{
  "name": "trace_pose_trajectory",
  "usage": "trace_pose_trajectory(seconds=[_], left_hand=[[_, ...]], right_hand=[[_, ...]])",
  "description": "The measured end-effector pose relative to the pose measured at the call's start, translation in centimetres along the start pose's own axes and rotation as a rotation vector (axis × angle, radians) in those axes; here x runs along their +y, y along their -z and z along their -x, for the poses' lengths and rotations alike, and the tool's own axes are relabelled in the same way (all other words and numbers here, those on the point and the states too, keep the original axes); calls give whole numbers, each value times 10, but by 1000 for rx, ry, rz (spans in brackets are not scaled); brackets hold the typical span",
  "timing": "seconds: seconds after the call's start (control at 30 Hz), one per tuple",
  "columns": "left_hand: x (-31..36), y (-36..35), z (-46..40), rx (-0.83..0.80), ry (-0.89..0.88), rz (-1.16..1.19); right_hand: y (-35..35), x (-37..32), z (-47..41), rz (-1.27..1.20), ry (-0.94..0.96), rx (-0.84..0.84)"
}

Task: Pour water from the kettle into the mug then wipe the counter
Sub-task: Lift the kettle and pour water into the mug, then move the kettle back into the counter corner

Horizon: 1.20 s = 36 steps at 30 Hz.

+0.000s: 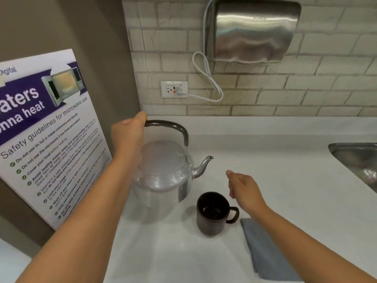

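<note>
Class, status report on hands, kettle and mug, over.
Left hand grips kettle handle. Right hand open, empty, above mug. Nothing blocking.

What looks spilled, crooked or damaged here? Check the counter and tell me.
Nothing stands out. The counter looks dry, with no spill showing. The kettle and mug stand upright, and the cloth lies folded flat beside the mug. The left hand grips the kettle's handle; the right hand is open and empty.
</note>
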<state>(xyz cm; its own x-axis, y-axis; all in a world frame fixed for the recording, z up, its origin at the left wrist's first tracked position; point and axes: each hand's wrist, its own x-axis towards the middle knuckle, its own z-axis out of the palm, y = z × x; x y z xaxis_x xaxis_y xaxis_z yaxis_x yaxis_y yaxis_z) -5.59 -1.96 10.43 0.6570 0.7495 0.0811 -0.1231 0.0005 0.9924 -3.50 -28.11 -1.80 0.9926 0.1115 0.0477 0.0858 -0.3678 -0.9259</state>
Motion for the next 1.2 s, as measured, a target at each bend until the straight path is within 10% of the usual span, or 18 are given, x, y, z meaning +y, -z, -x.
trace_pose_trajectory(seconds=[0.37, 0.93, 1.2], left_hand=[[-54, -47, -58, 3, 5, -11], [-125, -56, -104, 13, 48, -82], [-132, -47, -127, -20, -226, -702]], right_hand=[[-45, -120, -103, 79, 408, -60], [-122, -48, -161, 276, 560, -193], [-136, -46, -177, 282, 476, -181]])
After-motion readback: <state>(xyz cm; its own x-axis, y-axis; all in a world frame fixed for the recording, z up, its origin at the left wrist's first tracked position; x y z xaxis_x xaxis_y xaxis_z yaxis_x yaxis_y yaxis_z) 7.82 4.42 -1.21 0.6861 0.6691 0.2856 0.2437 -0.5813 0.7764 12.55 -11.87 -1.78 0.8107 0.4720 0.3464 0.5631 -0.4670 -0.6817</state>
